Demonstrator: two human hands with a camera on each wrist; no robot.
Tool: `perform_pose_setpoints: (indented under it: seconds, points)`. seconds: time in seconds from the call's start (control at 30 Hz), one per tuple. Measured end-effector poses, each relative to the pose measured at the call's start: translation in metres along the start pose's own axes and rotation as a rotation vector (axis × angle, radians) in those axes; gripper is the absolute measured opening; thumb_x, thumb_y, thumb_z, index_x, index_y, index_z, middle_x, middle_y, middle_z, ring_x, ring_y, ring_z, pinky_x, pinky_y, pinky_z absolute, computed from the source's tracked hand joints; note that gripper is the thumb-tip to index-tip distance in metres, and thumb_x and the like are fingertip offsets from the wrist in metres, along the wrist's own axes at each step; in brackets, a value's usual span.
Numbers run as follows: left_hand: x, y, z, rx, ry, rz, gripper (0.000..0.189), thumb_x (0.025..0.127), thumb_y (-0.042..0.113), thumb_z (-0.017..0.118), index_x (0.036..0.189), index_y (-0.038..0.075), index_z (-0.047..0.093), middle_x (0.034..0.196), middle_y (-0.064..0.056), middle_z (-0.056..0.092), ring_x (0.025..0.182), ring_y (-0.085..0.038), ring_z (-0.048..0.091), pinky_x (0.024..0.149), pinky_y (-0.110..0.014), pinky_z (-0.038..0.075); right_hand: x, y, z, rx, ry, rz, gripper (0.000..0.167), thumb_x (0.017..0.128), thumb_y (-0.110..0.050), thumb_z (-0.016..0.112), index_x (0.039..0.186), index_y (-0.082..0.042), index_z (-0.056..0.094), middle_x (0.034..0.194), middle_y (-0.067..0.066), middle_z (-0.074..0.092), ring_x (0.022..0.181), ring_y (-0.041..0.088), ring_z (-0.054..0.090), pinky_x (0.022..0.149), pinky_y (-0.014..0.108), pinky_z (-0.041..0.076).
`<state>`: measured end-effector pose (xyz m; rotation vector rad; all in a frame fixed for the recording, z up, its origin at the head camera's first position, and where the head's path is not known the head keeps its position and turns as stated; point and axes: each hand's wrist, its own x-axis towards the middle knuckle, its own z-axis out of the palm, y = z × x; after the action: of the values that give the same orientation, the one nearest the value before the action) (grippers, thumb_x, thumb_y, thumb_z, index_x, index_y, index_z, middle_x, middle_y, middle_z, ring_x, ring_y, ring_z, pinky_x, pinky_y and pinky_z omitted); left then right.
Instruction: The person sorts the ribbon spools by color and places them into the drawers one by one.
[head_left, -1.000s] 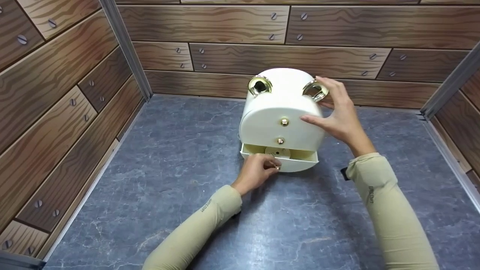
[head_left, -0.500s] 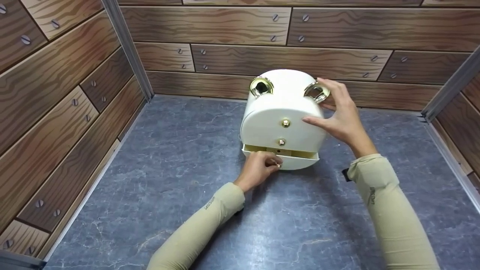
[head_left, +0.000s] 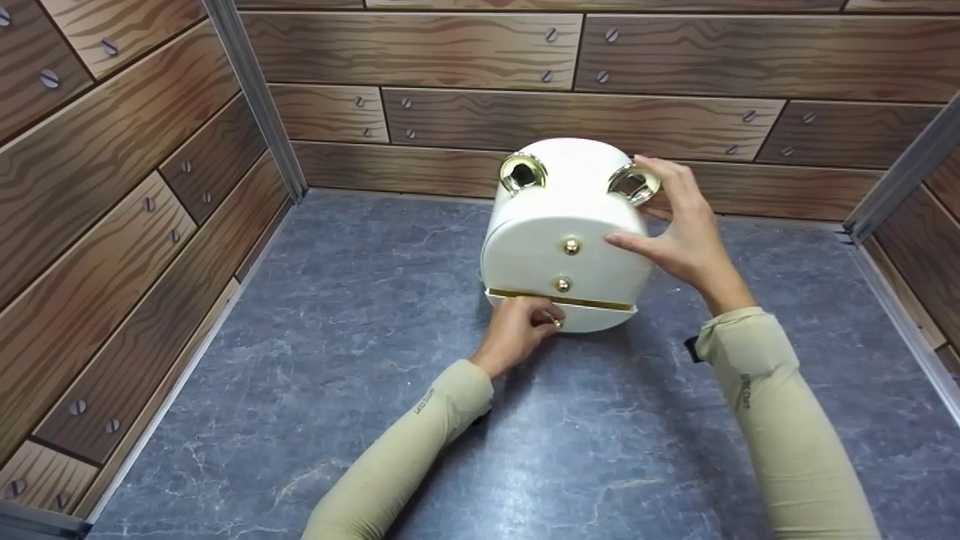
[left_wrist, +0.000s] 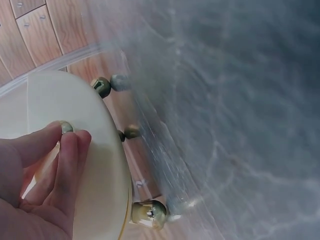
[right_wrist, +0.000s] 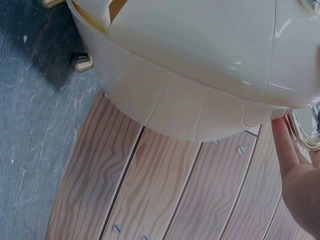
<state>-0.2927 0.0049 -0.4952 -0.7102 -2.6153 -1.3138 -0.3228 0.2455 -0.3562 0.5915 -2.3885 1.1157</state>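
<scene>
A cream drawer box [head_left: 566, 202] with a rounded front stands in the head view, with a gold ring [head_left: 523, 172] at its upper left and another [head_left: 634, 184] at its upper right. Its bottom drawer [head_left: 600, 318] is slightly out, leaving a narrow gap. My left hand [head_left: 517, 334] pinches that drawer's gold knob [left_wrist: 66, 128] between thumb and fingers, as the left wrist view shows. My right hand [head_left: 686, 236] holds the box's upper right, thumb on the front face and fingers around the ring. Fingers [right_wrist: 287, 150] touch the box's side in the right wrist view.
Two more gold knobs, an upper one [head_left: 571, 246] and a lower one [head_left: 562, 284], sit on the front. Small gold feet [right_wrist: 82, 62] are under the box. The blue-grey marbled floor [head_left: 360, 300] is bounded by wood-patterned walls [head_left: 480, 116] at back and sides.
The bottom drawer has moved inward, from well out to a narrow gap, with my left hand on its knob. A round pale piece inside is now hidden. My right hand keeps its place.
</scene>
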Motion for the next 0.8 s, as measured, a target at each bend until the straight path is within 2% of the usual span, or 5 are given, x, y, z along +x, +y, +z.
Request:
perform_pose_setpoints:
  seconds: [0.2,0.43,0.8]
  points:
    - [0.0013,-0.0010,-0.0003,0.002,0.009,0.013,0.012,0.086,0.004,0.082,0.097,0.010,0.081,0.094,-0.001,0.081,0.089,-0.011,0.077,0.082,-0.013,0.058,0.0008,-0.0004,-0.0002,-0.008,0.004,-0.019,0.103,0.068,-0.018,0.099,0.156,-0.024,0.045,0.153,0.009,0.043,0.137,0.030,0.051,0.099,0.025,0.058]
    - [0.0029,-0.0018,-0.0008,0.011,0.016,0.002,0.012,0.087,0.004,0.082,0.098,0.010,0.081,0.094,-0.002,0.081,0.087,-0.011,0.077,0.080,-0.013,0.057,0.0013,-0.0005,-0.0004,-0.020,0.002,-0.011,0.102,0.069,-0.021,0.099,0.156,-0.023,0.046,0.153,0.008,0.043,0.136,0.027,0.051,0.099,0.030,0.059]
    - [0.0049,-0.0018,0.0006,0.018,0.024,0.023,0.012,0.086,0.005,0.082,0.096,0.010,0.081,0.094,-0.001,0.081,0.088,-0.010,0.077,0.082,-0.014,0.058,0.0011,0.0009,-0.0014,-0.016,0.002,0.004,0.101,0.069,-0.021,0.099,0.155,-0.024,0.046,0.152,0.007,0.044,0.135,0.024,0.051,0.096,0.018,0.057]
